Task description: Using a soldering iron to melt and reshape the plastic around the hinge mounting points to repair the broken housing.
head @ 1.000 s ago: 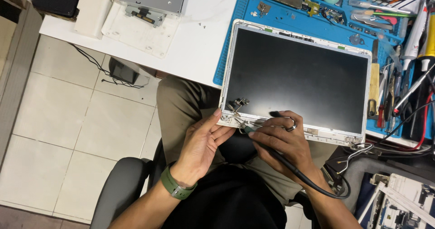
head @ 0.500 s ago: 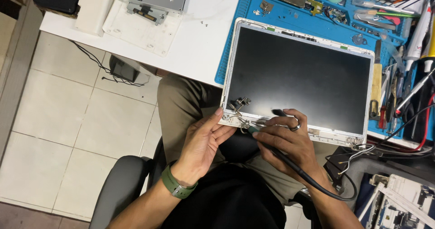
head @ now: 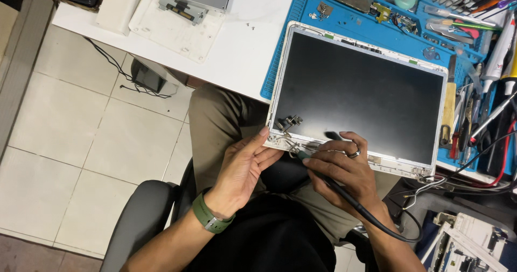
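Black pen-shaped tool (head: 302,154) with a greenish front end and a thick dark cable (head: 371,218), clamped between thumb and fingers of the right hand (head: 344,167); silver ring (head: 353,153) on one finger. Tip set at the near-left corner of the white-framed laptop screen panel (head: 361,94), just beside the bare metal hinge bracket (head: 291,122); actual contact too small to tell.

Left hand (head: 245,167) laid flat, fingers stretched and close together, pressed against that same corner from the outside, not closed round anything; green band (head: 207,215) on the wrist.

Panel lying face up, far part on the blue work mat (head: 301,13), near edge overhanging the white desk (head: 242,40) above the khaki-trousered lap (head: 215,116). Second hinge at the near-right corner, with loose wires beside it. Screwdrivers and tweezers (head: 474,105) ranked to the right of the panel; grey chair arm (head: 140,218) lower left.

Step in hand, by judgement: working at the left hinge area of the lower frame, with the corner steadied by the flat hand. Next move, likely: calls for a steady tip, light pressure kept off the dark glass, and firm bracing of the unsupported overhanging edge.
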